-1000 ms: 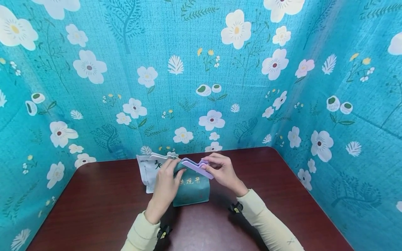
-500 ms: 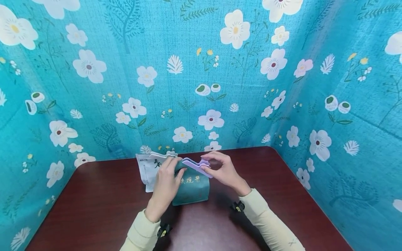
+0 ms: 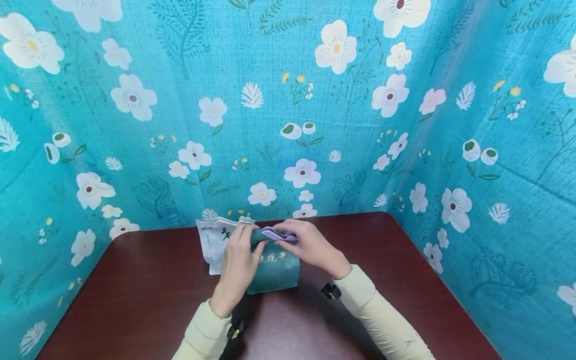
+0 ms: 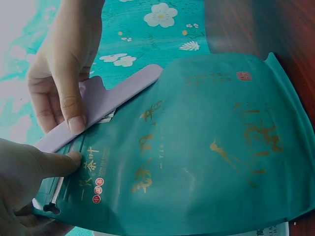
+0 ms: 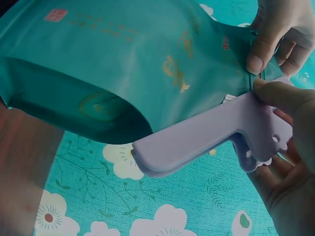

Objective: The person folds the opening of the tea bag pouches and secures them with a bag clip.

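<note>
A green tea bag (image 3: 275,275) with gold lettering stands upright on the table. My left hand (image 3: 238,260) pinches its top edge near the left corner. My right hand (image 3: 317,245) grips a lilac bag clip (image 5: 197,135) at the bag's top, its thumb close to the left hand's thumb. Seen from the left wrist, the clip's long bar (image 4: 133,87) slants across the upper corner of the bag, overlapping the zip strip. Fingers of the right hand hide part of the clip's handle.
Behind the left hand stands a white pouch (image 3: 211,247) with dark lettering, topped by a pale clip (image 3: 225,221) with a flower-shaped handle. The dark red table (image 3: 148,290) ends at a blue flowered cloth (image 3: 270,150) hanging behind and at the sides.
My right hand has moved left along the bag's top, and the clip now lies flatter, closer to the left fingers. The left hand keeps its pinch on the green tea bag.
</note>
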The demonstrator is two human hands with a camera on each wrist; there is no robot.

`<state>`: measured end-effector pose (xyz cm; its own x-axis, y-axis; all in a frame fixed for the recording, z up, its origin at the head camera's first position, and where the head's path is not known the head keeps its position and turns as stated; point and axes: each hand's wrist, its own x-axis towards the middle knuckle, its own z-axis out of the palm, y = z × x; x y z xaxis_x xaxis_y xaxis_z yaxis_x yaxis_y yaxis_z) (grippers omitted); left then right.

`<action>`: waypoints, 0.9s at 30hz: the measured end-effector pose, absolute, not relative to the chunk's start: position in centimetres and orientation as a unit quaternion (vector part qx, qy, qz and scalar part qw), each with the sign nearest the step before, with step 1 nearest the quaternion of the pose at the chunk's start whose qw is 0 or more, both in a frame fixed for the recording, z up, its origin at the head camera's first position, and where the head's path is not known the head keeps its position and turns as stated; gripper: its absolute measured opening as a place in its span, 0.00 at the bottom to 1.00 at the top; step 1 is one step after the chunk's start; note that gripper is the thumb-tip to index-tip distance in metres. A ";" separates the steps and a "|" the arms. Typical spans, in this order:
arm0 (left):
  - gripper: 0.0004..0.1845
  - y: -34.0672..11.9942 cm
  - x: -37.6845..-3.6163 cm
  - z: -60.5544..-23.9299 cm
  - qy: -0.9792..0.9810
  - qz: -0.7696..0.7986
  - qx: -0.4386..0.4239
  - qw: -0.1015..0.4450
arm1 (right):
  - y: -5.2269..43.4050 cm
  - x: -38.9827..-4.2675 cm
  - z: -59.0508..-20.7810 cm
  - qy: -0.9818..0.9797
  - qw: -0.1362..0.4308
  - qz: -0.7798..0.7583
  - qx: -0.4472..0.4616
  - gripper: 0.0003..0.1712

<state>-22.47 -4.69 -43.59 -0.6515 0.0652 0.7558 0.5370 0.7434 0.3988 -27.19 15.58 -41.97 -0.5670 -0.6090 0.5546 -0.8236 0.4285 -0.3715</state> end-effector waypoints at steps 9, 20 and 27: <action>0.18 -3.6 -22.0 -43.7 -0.843 -0.253 -0.208 0.427 | 16.7 -26.7 -42.5 -0.815 0.259 0.238 0.460 0.19; 0.14 -1.7 -23.1 -42.9 -0.840 -0.226 -0.242 0.429 | 18.7 -26.3 -41.9 -0.820 0.336 0.148 0.439 0.21; 0.13 -0.6 -24.8 -42.0 -0.842 -0.227 -0.252 0.419 | 19.8 -27.3 -41.6 -0.815 0.359 0.147 0.430 0.23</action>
